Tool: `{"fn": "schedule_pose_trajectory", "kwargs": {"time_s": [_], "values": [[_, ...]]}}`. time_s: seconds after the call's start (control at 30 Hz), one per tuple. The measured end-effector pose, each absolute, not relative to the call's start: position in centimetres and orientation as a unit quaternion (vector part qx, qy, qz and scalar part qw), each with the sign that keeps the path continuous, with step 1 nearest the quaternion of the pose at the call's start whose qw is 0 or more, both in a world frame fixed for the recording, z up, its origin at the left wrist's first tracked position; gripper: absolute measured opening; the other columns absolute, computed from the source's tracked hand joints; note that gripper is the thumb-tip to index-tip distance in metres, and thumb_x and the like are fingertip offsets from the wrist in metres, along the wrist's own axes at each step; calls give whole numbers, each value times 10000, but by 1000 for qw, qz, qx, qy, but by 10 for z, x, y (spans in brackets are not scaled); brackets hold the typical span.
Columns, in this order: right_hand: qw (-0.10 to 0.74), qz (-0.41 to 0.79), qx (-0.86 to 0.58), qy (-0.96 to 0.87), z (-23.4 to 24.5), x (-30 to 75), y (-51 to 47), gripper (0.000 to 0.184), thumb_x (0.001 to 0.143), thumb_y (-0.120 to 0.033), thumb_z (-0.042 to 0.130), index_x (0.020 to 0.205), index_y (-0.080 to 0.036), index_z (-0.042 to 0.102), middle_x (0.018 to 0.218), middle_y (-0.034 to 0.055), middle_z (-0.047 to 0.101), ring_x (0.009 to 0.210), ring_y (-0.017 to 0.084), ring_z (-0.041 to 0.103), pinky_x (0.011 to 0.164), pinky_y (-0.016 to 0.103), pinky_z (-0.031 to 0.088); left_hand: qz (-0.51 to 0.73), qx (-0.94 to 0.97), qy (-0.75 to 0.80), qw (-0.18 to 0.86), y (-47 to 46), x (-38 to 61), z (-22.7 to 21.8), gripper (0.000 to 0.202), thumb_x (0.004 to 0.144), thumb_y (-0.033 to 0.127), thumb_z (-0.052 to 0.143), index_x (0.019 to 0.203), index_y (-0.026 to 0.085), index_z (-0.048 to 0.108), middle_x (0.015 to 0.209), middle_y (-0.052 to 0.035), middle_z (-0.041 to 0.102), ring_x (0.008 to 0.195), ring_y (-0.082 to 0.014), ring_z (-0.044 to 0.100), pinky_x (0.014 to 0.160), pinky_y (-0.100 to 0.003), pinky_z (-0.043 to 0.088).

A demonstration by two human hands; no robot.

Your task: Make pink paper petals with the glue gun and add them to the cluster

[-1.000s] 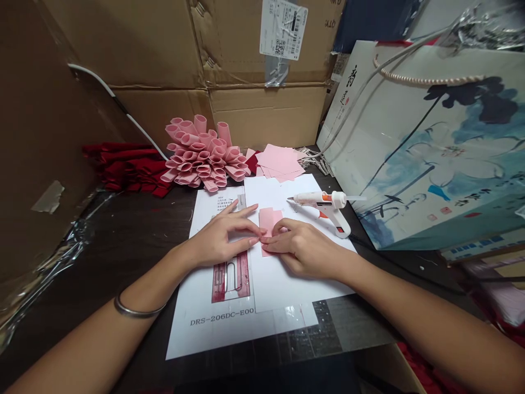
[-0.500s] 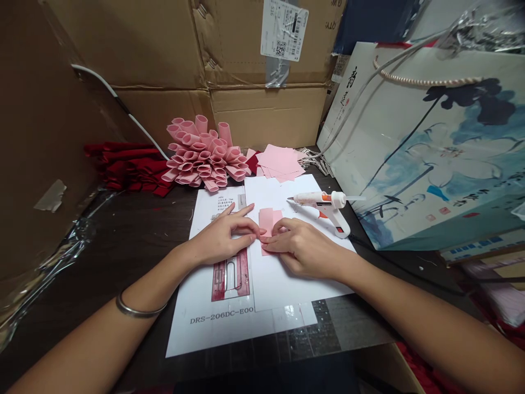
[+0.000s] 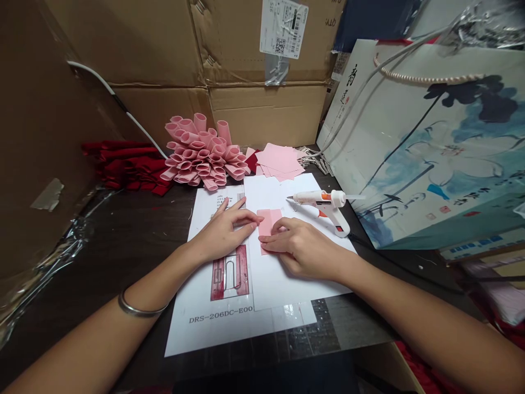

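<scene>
A folded piece of pink felt-like sheet (image 3: 266, 219) lies on the white paper in front of me, one flap overlapping the other. My left hand (image 3: 223, 230) has thumb and index fingertip together at its left edge, while the other fingers stretch out over the printed sheet. My right hand (image 3: 301, 246) presses the lower part of the piece with its fingers bunched together, covering its lower right. To the right of the piece, a white hot glue gun (image 3: 324, 203) rests on its side, a glue stick jutting from its back.
Rolled pink tubes (image 3: 200, 153) stand bundled behind, beside folded red cloth (image 3: 127, 167). Flat pink squares (image 3: 281, 160) and metal clips (image 3: 318, 160) lie at the back. Cardboard (image 3: 266, 109) walls the rear. A large printed paper bag (image 3: 430, 148) stands right. A printed sheet (image 3: 205, 334) underlies the paper.
My left fingertips have slid upward along the left edge of the pink piece. My right hand stays pressed in nearly the same place. The glue gun has not moved.
</scene>
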State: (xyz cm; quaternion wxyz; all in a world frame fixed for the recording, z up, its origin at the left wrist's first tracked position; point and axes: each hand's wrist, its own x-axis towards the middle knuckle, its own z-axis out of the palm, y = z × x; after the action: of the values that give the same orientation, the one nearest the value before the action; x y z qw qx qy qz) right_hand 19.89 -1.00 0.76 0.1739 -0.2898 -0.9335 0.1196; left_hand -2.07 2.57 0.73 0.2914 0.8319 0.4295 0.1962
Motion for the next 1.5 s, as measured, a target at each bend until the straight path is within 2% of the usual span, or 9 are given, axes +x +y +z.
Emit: {"fn": "schedule_pose_trajectory", "kwargs": {"time_s": [0.1,0.5,0.7,0.8,0.9,1.0,1.13,1.33,1.5], "values": [[178,121,-291,-932,8,198,-10,287,816,-25,534,947,-165,748,902,86,734,909,227,568,791,365,465,196,836,431,276,26,-20,5,208,934,325,485,1032,238,646,1183,-21,698,1463,-243,234,1196,-585,13],[177,116,-291,-933,7,199,-10,293,814,-28,551,980,-171,745,925,88,736,911,226,576,797,371,477,170,854,442,215,26,-20,4,270,949,326,417,1151,250,580,1344,-21,595,1463,-264,234,1186,-596,38],[176,124,-289,-933,8,199,-10,293,822,-28,545,980,-171,746,940,81,743,914,222,577,802,367,480,147,864,442,192,25,-20,3,377,960,343,429,1310,223,500,1428,-57,519,1454,-261,260,1191,-553,138],[176,132,-288,-932,9,199,-10,293,825,-27,535,973,-166,747,947,72,745,912,218,572,813,367,478,193,867,428,166,26,-21,3,405,967,338,437,1347,201,474,1454,-74,491,1439,-256,299,1189,-533,176],[176,141,-291,-930,10,199,-10,290,829,-30,527,962,-163,747,939,65,743,908,219,567,817,369,472,249,874,393,141,25,-22,4,340,976,289,434,1294,206,518,1395,-61,558,1375,-224,419,1201,-514,155],[173,141,-296,-929,10,199,-10,281,825,-34,534,959,-166,742,895,73,734,882,216,564,804,366,462,253,889,356,141,22,-20,5,303,980,248,426,1254,222,552,1318,-41,625,1294,-206,520,1204,-522,128],[168,128,-296,-932,11,199,-10,272,813,-38,533,929,-179,734,871,74,718,869,215,560,795,358,451,228,904,326,160,16,-14,7,328,984,207,407,1281,222,545,1347,-37,604,1296,-189,519,1213,-500,117],[160,124,-290,-936,12,198,-10,285,807,-22,495,902,-153,730,903,66,727,902,217,559,845,357,454,231,908,319,144,12,-11,6,292,977,209,426,1205,205,609,1211,-34,692,1209,-193,597,1224,-480,98],[156,121,-286,-938,13,198,-9,281,807,-19,499,902,-145,730,895,68,731,886,214,555,850,359,457,225,912,313,141,13,-13,5,295,964,203,435,1179,222,636,1188,-23,703,1207,-205,598,1223,-490,86]]}}
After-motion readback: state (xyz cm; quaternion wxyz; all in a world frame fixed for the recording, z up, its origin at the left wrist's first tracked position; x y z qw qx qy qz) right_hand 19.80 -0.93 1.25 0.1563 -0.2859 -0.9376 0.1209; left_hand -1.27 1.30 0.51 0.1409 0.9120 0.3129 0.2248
